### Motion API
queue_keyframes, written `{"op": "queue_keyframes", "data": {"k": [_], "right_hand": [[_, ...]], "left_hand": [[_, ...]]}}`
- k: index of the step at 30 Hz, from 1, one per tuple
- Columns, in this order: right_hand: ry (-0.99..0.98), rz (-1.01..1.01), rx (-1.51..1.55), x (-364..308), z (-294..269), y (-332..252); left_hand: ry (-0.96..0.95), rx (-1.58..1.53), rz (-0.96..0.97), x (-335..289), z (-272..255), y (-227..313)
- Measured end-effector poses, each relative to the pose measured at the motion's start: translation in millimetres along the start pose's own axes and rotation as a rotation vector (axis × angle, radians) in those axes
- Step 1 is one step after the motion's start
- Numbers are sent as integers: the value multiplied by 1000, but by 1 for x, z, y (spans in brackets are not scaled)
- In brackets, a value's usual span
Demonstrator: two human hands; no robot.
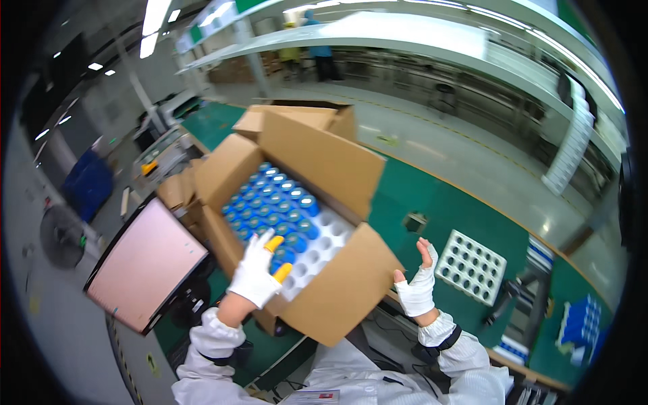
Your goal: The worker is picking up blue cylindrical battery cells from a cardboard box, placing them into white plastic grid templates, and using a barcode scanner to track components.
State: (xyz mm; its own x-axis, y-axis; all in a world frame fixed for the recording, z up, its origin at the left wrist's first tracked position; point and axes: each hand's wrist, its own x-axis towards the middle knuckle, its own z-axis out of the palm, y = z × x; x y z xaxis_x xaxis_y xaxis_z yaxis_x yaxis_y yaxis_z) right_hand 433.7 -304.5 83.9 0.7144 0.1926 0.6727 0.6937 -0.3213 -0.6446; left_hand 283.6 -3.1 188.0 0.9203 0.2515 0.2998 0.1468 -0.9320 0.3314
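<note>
Blue cylinders sit in white holder inside open cardboard box. Left hand over its near-left side, fingers at the cylinders; can't tell if gripping one. Right hand empty, fingers spread, between box and white tray on green worktop.

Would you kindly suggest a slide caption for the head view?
Gloved left hand over blue cylinders in an open box, with the right hand open beside a white tray.
</note>
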Motion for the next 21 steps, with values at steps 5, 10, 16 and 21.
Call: {"op": "queue_keyframes", "data": {"k": [5,10,16,21], "right_hand": [[140,238,-160,-36,-97,25],[376,502,-645,-101,-177,95],[470,706,-396,-155,-201,165],[466,683,-501,-151,-192,186]], "left_hand": [[-54,188,191,87,38,-15],[-245,260,14,102,76,-29],[-43,84,-22,105,125,-47],[-52,104,-61,95,120,-42]]}}
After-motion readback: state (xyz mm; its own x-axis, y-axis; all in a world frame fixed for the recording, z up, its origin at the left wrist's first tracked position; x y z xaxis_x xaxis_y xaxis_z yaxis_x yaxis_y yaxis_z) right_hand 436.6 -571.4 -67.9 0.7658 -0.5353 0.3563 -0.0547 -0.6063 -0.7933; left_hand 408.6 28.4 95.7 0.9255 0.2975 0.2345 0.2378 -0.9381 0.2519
